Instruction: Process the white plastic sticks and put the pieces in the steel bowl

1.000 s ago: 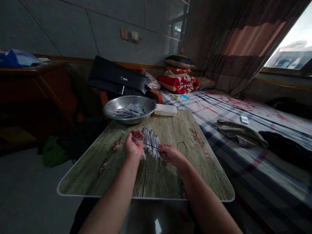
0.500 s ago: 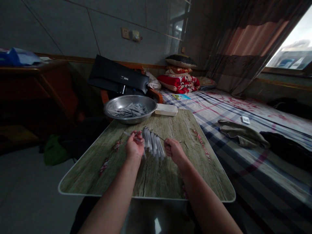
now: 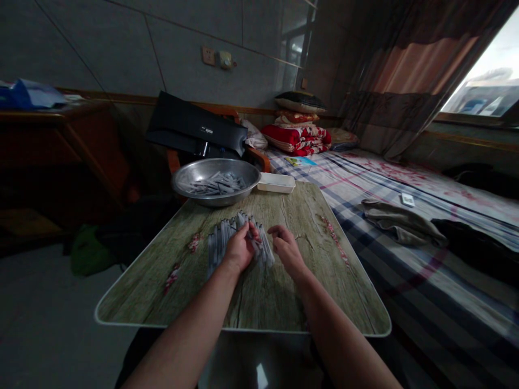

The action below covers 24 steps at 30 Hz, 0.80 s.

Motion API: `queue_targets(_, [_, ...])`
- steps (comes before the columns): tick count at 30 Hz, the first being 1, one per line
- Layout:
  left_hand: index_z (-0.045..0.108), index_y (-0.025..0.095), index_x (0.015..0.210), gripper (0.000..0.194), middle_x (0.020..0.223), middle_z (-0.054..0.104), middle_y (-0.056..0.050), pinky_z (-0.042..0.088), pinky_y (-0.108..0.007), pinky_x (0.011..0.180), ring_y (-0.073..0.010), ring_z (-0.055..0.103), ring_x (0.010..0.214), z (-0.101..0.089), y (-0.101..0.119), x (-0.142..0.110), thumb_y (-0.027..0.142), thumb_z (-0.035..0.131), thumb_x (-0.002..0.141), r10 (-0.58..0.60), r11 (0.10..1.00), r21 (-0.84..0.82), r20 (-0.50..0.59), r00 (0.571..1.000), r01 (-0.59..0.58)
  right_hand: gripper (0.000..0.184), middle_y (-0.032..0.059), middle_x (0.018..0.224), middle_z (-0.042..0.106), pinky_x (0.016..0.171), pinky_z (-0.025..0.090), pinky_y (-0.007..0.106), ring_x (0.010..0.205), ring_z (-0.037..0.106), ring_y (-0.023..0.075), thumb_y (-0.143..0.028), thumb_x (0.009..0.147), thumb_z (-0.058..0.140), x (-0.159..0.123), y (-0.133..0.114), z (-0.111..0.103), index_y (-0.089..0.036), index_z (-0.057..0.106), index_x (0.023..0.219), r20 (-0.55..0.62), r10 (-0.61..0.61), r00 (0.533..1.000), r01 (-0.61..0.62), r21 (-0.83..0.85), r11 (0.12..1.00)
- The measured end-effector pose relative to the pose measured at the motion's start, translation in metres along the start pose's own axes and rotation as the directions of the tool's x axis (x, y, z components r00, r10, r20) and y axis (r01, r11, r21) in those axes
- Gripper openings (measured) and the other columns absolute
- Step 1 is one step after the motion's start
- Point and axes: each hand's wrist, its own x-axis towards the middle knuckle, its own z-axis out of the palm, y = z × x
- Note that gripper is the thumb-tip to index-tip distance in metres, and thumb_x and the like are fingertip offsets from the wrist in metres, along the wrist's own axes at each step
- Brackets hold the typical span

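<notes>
A row of slim, translucent plastic tubes point(image 3: 218, 243) with dark tips lies side by side on the table in front of me. My left hand point(image 3: 241, 247) is over the middle of the row, its fingers curled around some of the tubes and hiding part of them. More tubes point(image 3: 265, 249) show between my two hands. Just right of the row is my right hand point(image 3: 287, 249), fingers bent and the index finger reaching toward the tubes' upper ends. Whatever its fingertips pinch is too small and dim to make out.
A steel basin point(image 3: 217, 200) holding many similar tubes stands at the table's far left. Beside it sits a shallow white tray point(image 3: 276, 183). The wood-patterned table point(image 3: 162, 302) borders a bed with a plaid sheet point(image 3: 344, 189) on the right.
My left hand has moved right, onto the row. Tubes now lie spread to its left, where bare table showed before. The right hand's index finger has straightened somewhat; the thin rod it held no longer shows.
</notes>
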Motion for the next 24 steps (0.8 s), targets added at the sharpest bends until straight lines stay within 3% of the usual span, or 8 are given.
queue_targets(3, [0.065, 0.013, 0.086, 0.018, 0.073, 0.07, -0.007, 0.056, -0.03, 0.065, -0.0149, 0.067, 0.063, 0.002, 0.001, -0.004, 0.016, 0.049, 0.093, -0.136, 0.989, -0.051, 0.039, 0.99, 0.138, 0.022, -0.0003, 0.072, 0.056, 0.063, 0.043, 0.027, 0.068, 0.053, 0.0163, -0.02, 0.071, 0.043, 0.003, -0.003, -0.006, -0.02, 0.058, 0.086, -0.213, -0.065, 0.975, 0.051, -0.07, 0.996])
queue_targets(6, [0.068, 0.009, 0.096, 0.025, 0.093, 0.074, -0.014, 0.057, -0.037, 0.081, -0.0212, 0.072, 0.085, 0.002, -0.007, -0.008, 0.014, 0.043, 0.096, -0.289, 0.955, -0.028, 0.141, 0.947, 0.295, 0.018, 0.0015, 0.079, 0.058, 0.07, 0.044, 0.029, 0.074, 0.054, 0.017, -0.021, 0.073, 0.043, 0.001, -0.01, -0.005, -0.02, 0.055, 0.087, -0.331, -0.154, 0.931, 0.109, -0.151, 0.982])
queue_targets(8, [0.069, 0.007, 0.099, 0.027, 0.093, 0.075, -0.015, 0.056, -0.038, 0.086, -0.0224, 0.073, 0.088, 0.0, -0.014, -0.008, 0.015, 0.043, 0.096, -0.356, 0.931, -0.014, 0.195, 0.914, 0.365, 0.016, 0.0017, 0.079, 0.058, 0.071, 0.044, 0.029, 0.074, 0.055, 0.017, -0.02, 0.076, 0.042, -0.002, -0.015, 0.0, -0.02, 0.053, 0.087, -0.373, -0.166, 0.913, 0.104, -0.18, 0.978])
queue_targets(11, [0.07, 0.006, 0.096, 0.028, 0.085, 0.075, -0.014, 0.055, -0.037, 0.089, -0.0213, 0.073, 0.083, -0.003, -0.023, -0.005, 0.014, 0.043, 0.096, -0.414, 0.902, -0.021, 0.236, 0.879, 0.431, 0.017, 0.0015, 0.078, 0.061, 0.069, 0.044, 0.029, 0.072, 0.057, 0.0169, -0.018, 0.081, 0.039, -0.006, -0.019, 0.006, -0.021, 0.054, 0.088, -0.306, -0.14, 0.942, 0.08, -0.201, 0.976])
queue_targets(13, [0.07, 0.007, 0.09, 0.029, 0.079, 0.075, -0.012, 0.056, -0.033, 0.087, -0.0188, 0.073, 0.076, -0.004, -0.025, -0.002, 0.013, 0.043, 0.097, -0.416, 0.897, -0.057, 0.22, 0.882, 0.438, 0.02, 0.0022, 0.079, 0.064, 0.071, 0.044, 0.03, 0.073, 0.058, 0.0172, -0.018, 0.084, 0.038, -0.008, -0.019, 0.008, -0.02, 0.057, 0.09, -0.2, -0.152, 0.968, 0.101, -0.247, 0.964])
queue_targets(17, [0.068, 0.009, 0.083, 0.025, 0.075, 0.073, -0.008, 0.056, -0.025, 0.081, -0.0147, 0.072, 0.072, -0.004, -0.027, 0.001, 0.01, 0.046, 0.095, -0.401, 0.902, -0.118, 0.121, 0.908, 0.415, 0.025, 0.007, 0.098, 0.07, 0.095, 0.037, 0.037, 0.1, 0.06, 0.0209, -0.016, 0.087, 0.042, -0.007, -0.015, 0.01, -0.019, 0.064, 0.098, -0.036, -0.196, 0.98, 0.156, -0.472, 0.868])
queue_targets(21, [0.069, 0.008, 0.093, 0.025, 0.086, 0.075, -0.012, 0.057, -0.031, 0.085, -0.0199, 0.073, 0.085, 0.003, -0.028, -0.002, 0.013, 0.045, 0.095, -0.419, 0.898, -0.096, 0.109, 0.902, 0.429, 0.032, 0.0086, 0.118, 0.069, 0.109, 0.022, 0.047, 0.131, 0.043, 0.0273, -0.02, 0.093, 0.042, -0.007, -0.009, 0.015, -0.02, 0.065, 0.115, -0.014, -0.185, 0.983, 0.134, -0.633, 0.762])
queue_targets(24, [0.069, 0.008, 0.1, 0.027, 0.087, 0.075, -0.011, 0.058, -0.03, 0.084, -0.019, 0.073, 0.083, 0.007, -0.026, -0.007, 0.012, 0.042, 0.096, -0.424, 0.895, -0.108, 0.101, 0.9, 0.433, 0.035, 0.0102, 0.135, 0.059, 0.11, 0.024, 0.048, 0.133, 0.041, 0.0287, -0.025, 0.093, 0.046, -0.006, -0.004, 0.015, -0.021, 0.062, 0.123, -0.054, -0.228, 0.972, 0.14, -0.647, 0.749])
